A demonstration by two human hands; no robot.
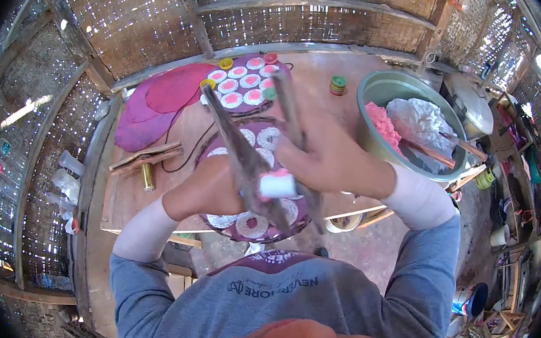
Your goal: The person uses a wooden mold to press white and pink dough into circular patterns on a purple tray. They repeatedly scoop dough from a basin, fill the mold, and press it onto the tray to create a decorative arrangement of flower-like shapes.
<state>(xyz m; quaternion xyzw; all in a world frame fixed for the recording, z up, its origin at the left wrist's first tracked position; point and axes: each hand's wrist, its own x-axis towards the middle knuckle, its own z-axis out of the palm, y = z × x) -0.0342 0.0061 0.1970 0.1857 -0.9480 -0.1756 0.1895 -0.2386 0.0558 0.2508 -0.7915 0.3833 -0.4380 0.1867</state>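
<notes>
Wooden tool (242,145), grey-brown, long-armed, blurred, white cylinder (278,186) near its middle

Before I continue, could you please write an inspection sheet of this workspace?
Surface: brown tabletop, partly covered.
Work items: wooden tool with white cylinder, above a purple tray bearing white rounds; farther purple mat with pink-and-white rounds; green basin containing pink mass and white mass.
Clutter: purple cloths, wooden piece, gold-coloured cylinder, small green stack.
Hands: left hand and right hand hold the wooden tool; fingers blurred or hidden.
Cables: dark cord curving across the tabletop's left part; ends unclear.
Surroundings: woven walls, lidded pot right of the basin, blue bucket lower right.
</notes>
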